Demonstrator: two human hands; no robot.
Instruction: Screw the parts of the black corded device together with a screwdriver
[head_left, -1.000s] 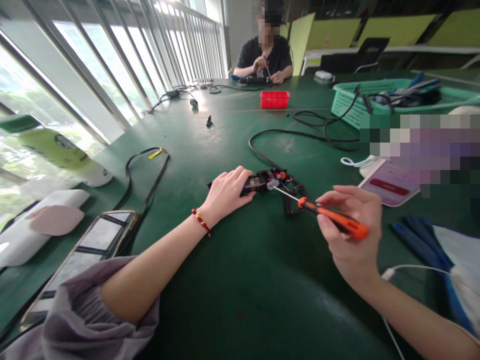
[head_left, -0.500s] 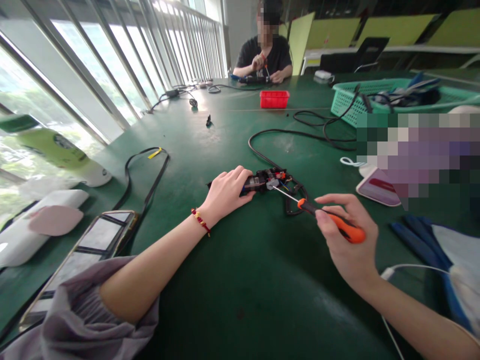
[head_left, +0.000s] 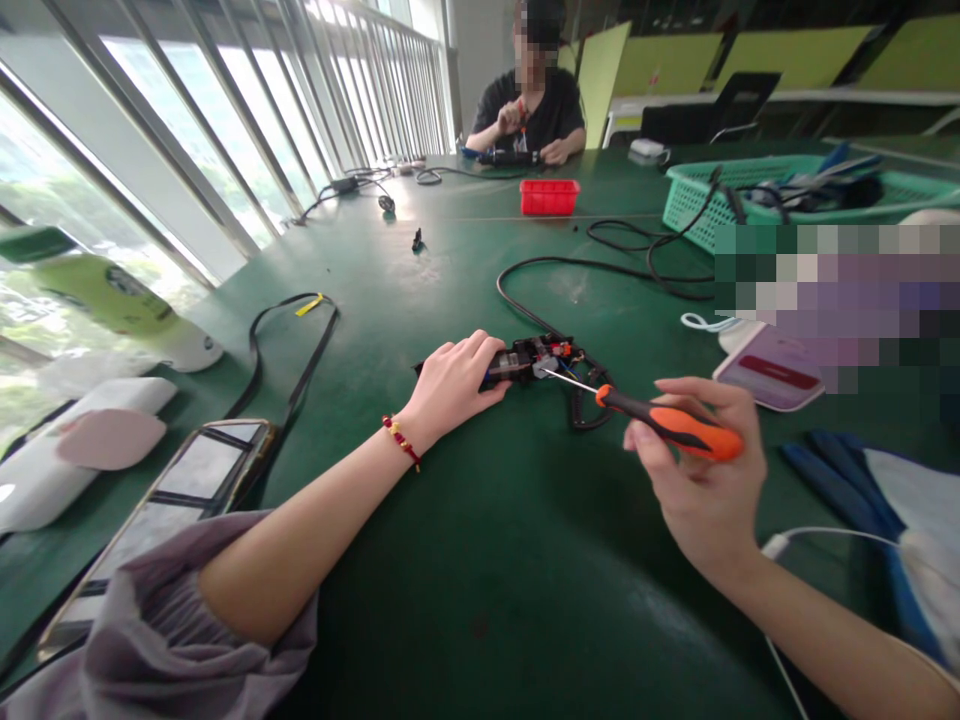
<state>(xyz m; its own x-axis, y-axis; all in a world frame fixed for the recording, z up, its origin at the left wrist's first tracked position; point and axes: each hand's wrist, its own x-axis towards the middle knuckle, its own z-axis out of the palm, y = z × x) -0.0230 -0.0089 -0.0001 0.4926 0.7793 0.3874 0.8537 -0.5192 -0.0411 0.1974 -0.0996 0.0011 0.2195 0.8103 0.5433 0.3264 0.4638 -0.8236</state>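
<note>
My left hand (head_left: 459, 380) is wrapped over a dark, elongated electrical device (head_left: 517, 362) lying on the green table. The device's right end is opened up, with colored wires and small red and orange parts showing. In my right hand (head_left: 701, 470) is an orange and black screwdriver (head_left: 675, 425), held between thumb and fingers. Its thin metal shaft points left, and the tip meets or almost meets a grey part in the opened end; contact is too small to make out. A black cord (head_left: 517, 275) runs from the device toward the back right.
A green basket (head_left: 686, 205) of tools and cables stands back right, near a red bin (head_left: 550, 198). Phones (head_left: 206, 470), a bottle (head_left: 112, 300) and a black strap (head_left: 300, 375) lie left. Blue-white cloth (head_left: 847, 480) lies right. A person (head_left: 529, 110) works across the table.
The screwdriver's handle has swung slightly up and to the right, and my right hand's fingers have shifted around it. My left hand and the device stay in place.
</note>
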